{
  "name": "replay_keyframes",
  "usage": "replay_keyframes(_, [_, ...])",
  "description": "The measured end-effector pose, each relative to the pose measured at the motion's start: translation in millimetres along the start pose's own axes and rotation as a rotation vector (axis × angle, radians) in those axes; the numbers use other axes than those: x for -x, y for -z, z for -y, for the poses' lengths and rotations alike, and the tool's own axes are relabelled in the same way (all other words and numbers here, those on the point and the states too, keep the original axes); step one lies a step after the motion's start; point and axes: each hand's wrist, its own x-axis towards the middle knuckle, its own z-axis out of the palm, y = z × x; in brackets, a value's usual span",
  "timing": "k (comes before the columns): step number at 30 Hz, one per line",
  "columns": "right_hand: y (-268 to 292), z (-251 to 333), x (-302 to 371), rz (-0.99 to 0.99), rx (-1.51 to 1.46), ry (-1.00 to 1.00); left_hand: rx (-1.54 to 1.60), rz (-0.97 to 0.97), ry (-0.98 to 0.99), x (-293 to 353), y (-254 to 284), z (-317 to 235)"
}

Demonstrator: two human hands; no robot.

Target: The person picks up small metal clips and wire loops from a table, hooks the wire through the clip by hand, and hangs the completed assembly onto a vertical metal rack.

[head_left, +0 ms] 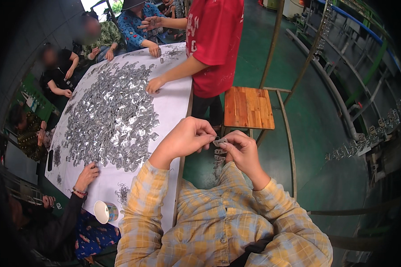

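Metal clip [219, 143], small and grey, sits at frame centre, pinched between both hands. Going left to right: a paper cup [103, 211] at lower left lies tipped, contents unclear; the white table [173, 102] bears a heap of clips [111, 118]; the left hand [187, 138] and right hand [241, 151] close fingertips on the piece, seemingly fitting it, which calls for fine alignment.

Both hands' fingers [210, 139] on a small metal clip [219, 142] beside the heaped table [173, 100]

Green floor [316, 111], wooden stool [248, 107], white-covered table [173, 95]
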Motion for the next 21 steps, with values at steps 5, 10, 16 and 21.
replay_keyframes(5, [2.7,1.4,-1.0,0.050,-0.344,-0.234,-0.199,-0.074,-0.302,3.6,2.0,3.1])
replay_keyframes(10, [7.5,3.8,-2.5,0.107,-0.463,-0.250,-0.337,-0.138,-0.548,3.7,3.9,2.0])
replay_keyframes(16, [11.1,3.7,-4.3,0.187,-0.609,-0.306,-0.253,-0.129,-0.550,7.3,5.0,-4.1])
replay_keyframes(21, [11.3,4.3,-5.3,0.209,-0.655,-0.297,-0.224,-0.089,-0.528,7.2,10.1,-5.4])
